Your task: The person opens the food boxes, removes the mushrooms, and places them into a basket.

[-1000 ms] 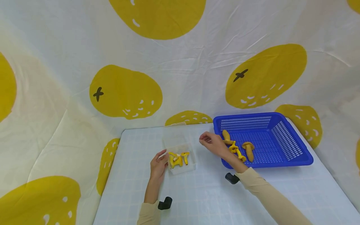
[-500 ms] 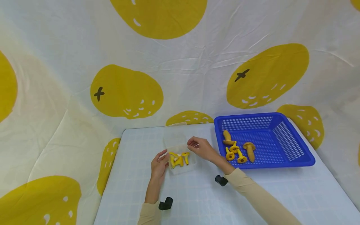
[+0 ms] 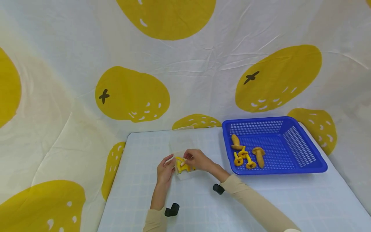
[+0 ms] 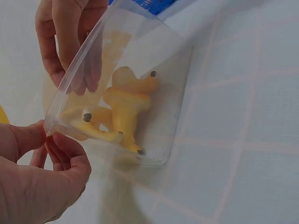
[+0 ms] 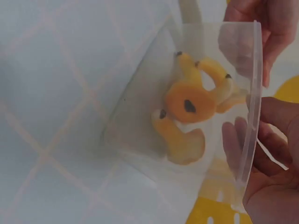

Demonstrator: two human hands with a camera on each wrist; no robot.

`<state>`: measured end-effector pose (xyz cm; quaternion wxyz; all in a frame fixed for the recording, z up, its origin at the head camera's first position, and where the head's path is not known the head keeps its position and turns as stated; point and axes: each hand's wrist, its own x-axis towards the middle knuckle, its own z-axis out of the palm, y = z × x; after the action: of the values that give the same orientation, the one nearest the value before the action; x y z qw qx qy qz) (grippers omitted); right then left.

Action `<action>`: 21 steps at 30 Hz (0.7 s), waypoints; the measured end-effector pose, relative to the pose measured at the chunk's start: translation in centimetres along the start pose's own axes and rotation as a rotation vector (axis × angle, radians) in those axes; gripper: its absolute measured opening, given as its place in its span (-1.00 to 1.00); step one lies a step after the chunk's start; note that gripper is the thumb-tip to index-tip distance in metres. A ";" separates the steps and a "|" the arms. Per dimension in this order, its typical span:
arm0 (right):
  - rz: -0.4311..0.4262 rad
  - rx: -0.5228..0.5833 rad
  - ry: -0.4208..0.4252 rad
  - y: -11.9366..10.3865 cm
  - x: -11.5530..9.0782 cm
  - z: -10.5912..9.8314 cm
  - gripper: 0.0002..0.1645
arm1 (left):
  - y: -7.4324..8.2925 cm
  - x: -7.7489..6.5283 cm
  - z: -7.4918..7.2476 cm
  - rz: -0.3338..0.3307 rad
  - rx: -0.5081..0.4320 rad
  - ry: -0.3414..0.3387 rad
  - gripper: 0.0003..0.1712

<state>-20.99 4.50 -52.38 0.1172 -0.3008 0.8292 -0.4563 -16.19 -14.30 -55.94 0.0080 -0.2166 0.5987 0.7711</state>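
A clear plastic box [image 4: 163,51] stands on the table with several yellow mushrooms [image 4: 126,109] inside, likely chanterelles; some have dark spots at their ends. My left hand [image 3: 164,169] pinches the box's left rim between thumb and fingers. My right hand [image 3: 198,159] reaches over the box from the right, fingers pointing down inside the rim just above the mushrooms. In the right wrist view its fingers [image 5: 230,142] show through the clear wall, apart from the thumb, with nothing visible between them. In the head view this hand hides part of the box and a mushroom.
A blue mesh basket [image 3: 322,167] stands at the right, holding brown mushrooms [image 3: 260,157] and several yellow ones [image 3: 250,162]. The box's clear lid [image 3: 181,141] lies open toward the back. A patterned cloth [image 3: 197,90] rises behind the table.
My right hand has moved left from beside the basket to over the box, its fingers going down inside the rim. My left hand stays at the box's left side.
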 end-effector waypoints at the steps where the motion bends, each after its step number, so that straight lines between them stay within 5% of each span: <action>1: 0.003 -0.006 -0.006 0.0 0.1 0.2 -0.83 | 0.0 0.0 0.0 -0.001 -0.003 -0.005 -0.52; 15: 0.053 -0.123 -0.026 0.3 1.0 2.1 -0.67 | 0.1 -0.1 0.1 -0.011 -0.032 -0.021 -0.49; 21: 0.007 -0.096 -0.026 0.0 0.9 1.9 -0.67 | 0.2 -0.2 0.1 0.001 -0.021 -0.010 -0.50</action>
<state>-20.79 2.70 -53.38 0.1152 -0.3090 0.8495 -0.4118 -16.07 -14.17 -55.61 0.0084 -0.2125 0.5904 0.7786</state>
